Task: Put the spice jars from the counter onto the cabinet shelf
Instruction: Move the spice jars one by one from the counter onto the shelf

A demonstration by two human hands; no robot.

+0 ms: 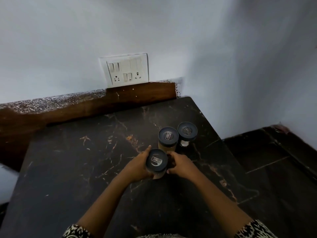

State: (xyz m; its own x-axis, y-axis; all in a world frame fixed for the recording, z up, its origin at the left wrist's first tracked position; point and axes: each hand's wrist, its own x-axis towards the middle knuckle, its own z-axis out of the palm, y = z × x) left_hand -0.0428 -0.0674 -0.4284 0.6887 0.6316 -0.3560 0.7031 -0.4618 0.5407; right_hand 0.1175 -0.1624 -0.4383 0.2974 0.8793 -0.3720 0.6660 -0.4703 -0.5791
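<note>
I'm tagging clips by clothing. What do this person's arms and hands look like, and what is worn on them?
The left sleeve and right sleeve are black-and-white fabric in a mottled, animal-like print, seen at the bottom edge of the view and stopping far short of the left hand and right hand, which wear no gloves; no watch or bracelet shows.

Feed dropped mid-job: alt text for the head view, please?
The left hand and right hand grip the nearest dark-lidded round spice jar at a black veined marble counter. Two matching jars stand behind it, a tan-filled jar and a pale-filled jar, below a white wall switch panel.
</note>
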